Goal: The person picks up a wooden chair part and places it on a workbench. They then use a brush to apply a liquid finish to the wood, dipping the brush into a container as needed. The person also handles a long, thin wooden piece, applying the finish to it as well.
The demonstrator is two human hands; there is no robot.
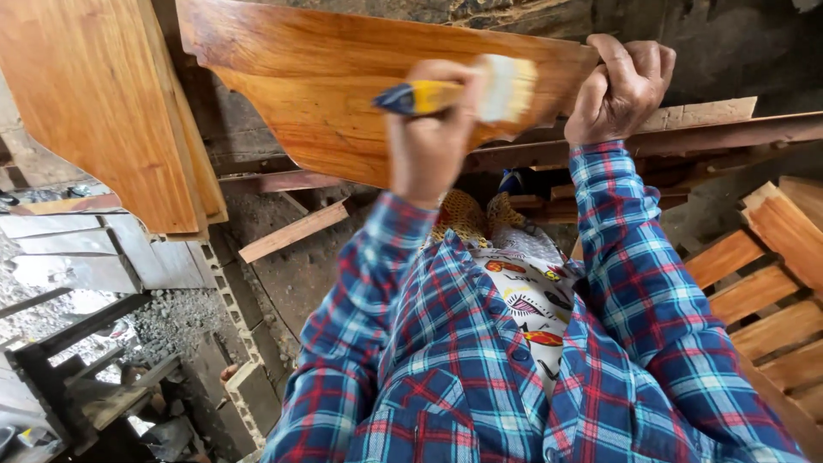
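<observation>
Left hand [426, 141] gripping yellow-handled brush [463, 93], right hand [619, 88] clutching glossy, curve-edged wood panel [326, 94]

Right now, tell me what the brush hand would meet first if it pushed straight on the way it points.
The left hand points its paintbrush at the glossy curved wooden panel; its bristles likely meet that face first, though depth is unclear.

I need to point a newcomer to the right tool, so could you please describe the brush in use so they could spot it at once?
Start at the large glossy orange-brown wooden panel across the top of the view. In front of its middle, the left hand holds a flat paintbrush against the wood. Its yellow handle with a dark blue tip and pale cream bristles set it apart; everything around it is timber.
</observation>
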